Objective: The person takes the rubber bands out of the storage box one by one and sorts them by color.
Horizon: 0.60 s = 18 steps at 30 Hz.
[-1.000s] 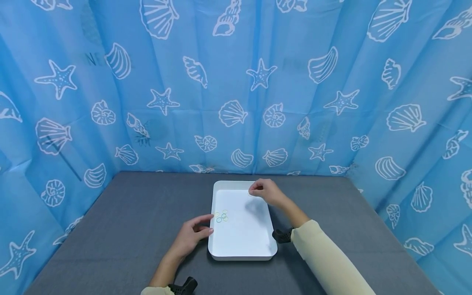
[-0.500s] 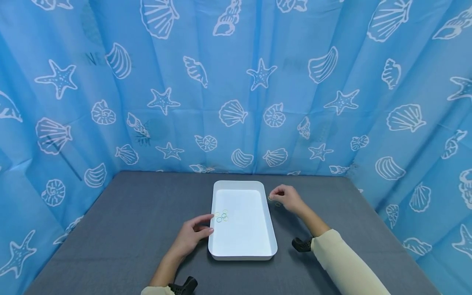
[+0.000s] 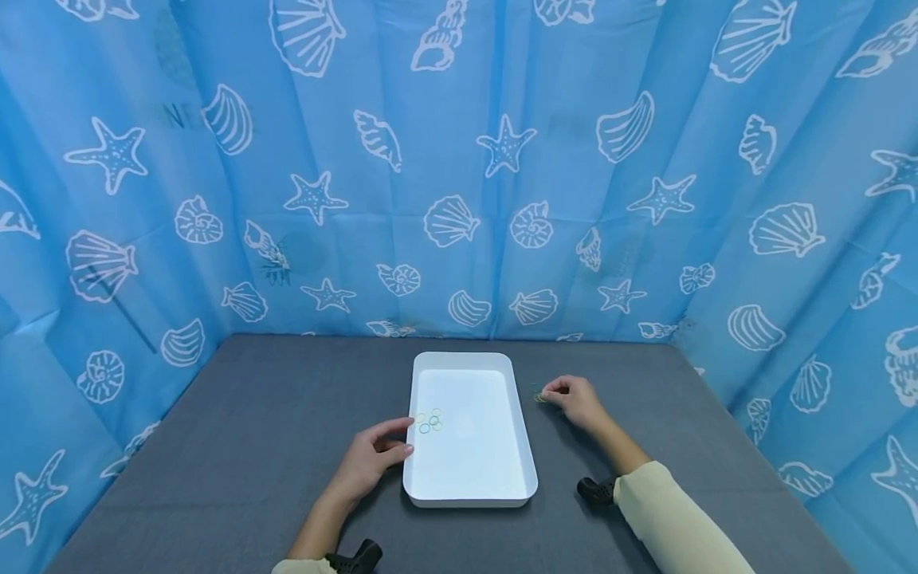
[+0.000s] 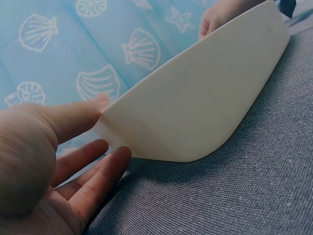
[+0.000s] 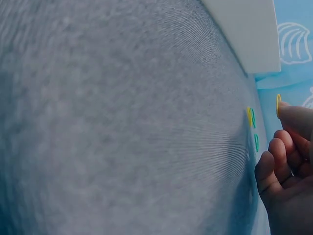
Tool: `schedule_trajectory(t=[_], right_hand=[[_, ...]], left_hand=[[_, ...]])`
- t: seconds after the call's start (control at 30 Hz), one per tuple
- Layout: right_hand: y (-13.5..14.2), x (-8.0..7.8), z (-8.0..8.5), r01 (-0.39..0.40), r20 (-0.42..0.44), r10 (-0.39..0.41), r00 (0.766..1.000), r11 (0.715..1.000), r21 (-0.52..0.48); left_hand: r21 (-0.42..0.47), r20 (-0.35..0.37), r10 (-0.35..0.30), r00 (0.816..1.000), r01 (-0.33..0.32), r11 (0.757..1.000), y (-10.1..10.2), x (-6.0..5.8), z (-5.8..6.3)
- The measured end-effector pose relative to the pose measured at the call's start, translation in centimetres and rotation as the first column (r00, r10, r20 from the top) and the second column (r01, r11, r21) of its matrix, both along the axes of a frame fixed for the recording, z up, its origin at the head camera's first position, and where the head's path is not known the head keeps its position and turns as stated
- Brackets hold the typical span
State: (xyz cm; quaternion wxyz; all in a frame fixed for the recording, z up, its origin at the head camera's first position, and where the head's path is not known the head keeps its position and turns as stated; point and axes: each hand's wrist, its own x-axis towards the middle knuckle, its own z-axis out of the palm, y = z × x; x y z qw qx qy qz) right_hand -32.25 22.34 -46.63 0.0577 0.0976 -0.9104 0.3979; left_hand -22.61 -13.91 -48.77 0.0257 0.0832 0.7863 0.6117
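A white tray (image 3: pixel 469 504) stands on the grey table. My left hand (image 3: pixel 370 458) rests its fingertips against the tray's left side; in the left wrist view, one fingertip is right at the rim and others touch low on the outer wall. Right of the tray, my right hand (image 3: pixel 577 401) pinches a thin yellow rubber band (image 5: pixel 278 106), which stands upright at the fingertip. Just beyond those fingers lie another yellow rubber band (image 5: pixel 249 117) and green ones (image 5: pixel 256 143). Inside the tray, several yellow, green and blue-green bands (image 3: pixel 425 429) cluster near the left wall.
Grey cloth (image 3: pixel 287 414) covers the table on both sides of the tray. A blue curtain (image 3: pixel 402 239) with white shells and starfish hangs behind it and at the sides. Each wrist wears a black device (image 3: pixel 597 491).
My right hand has moved from above the tray's far right corner out to the right and nearer, down by the bands on the table. My left hand stays at the tray's side.
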Motion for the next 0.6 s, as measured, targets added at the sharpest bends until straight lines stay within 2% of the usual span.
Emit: schedule_trajectory(t=[0.13, 0.37, 0.6], right_hand=[[0.1, -0.1, -0.2, 0.041, 0.002, -0.041, 0.999, 0.999, 0.024], [0.3, -0.2, -0.4, 0.097, 0.017, -0.098, 0.995, 0.995, 0.031], [0.2, -0.5, -0.4, 0.147, 0.029, -0.149, 0.988, 0.987, 0.063]], left_hand=[[0.008, 0.005, -0.005, 1.000, 0.005, 1.000, -0.1, 0.1, 0.1], [-0.006, 0.030, -0.003, 1.000, 0.004, 1.000, 0.4, 1.2, 2.4], [-0.009, 0.023, -0.007, 1.000, 0.007, 1.000, 0.4, 1.2, 2.4]])
